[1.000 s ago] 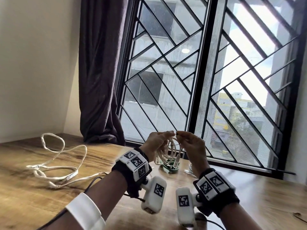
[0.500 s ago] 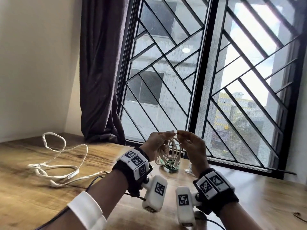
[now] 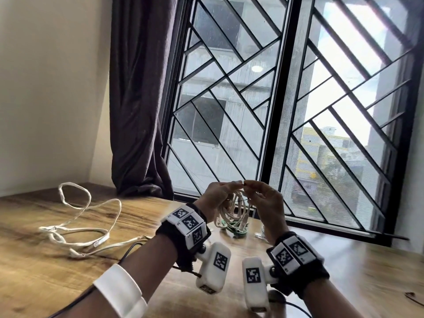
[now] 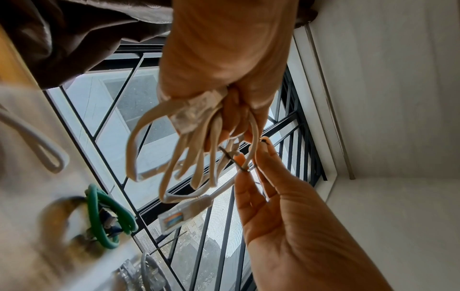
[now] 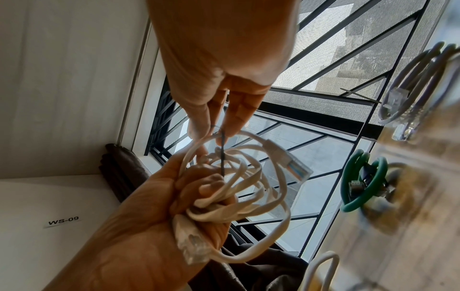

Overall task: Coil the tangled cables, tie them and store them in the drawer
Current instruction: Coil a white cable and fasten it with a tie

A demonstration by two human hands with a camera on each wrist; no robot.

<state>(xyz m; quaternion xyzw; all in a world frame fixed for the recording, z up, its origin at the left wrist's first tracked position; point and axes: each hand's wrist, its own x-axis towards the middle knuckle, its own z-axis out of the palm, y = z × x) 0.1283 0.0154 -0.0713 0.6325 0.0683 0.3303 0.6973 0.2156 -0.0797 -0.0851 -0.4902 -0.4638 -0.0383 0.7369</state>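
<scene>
My left hand [image 3: 220, 196] grips a coiled flat white network cable [image 3: 238, 212] above the table, its loops hanging down with clear plugs at the ends [image 4: 184, 212]. The coil [image 5: 239, 196] fills the left fist [image 5: 199, 196] in the right wrist view. My right hand [image 3: 257, 193] pinches a thin dark tie [image 5: 222, 153] between thumb and fingertips; the tie [image 4: 234, 159] runs across the loops. A second, uncoiled white cable [image 3: 80, 226] sprawls on the wooden table [image 3: 344, 271] at the left. No drawer is in view.
A coiled green cable [image 3: 234, 228] lies on the table below my hands, and a coiled grey cable [image 5: 413, 84] lies near the window sill. A barred window [image 3: 286, 111] and a dark curtain [image 3: 142, 99] stand behind the table.
Both hands stay raised together with the coil; the right fingers have shifted slightly on the tie. The head view has tilted a little.
</scene>
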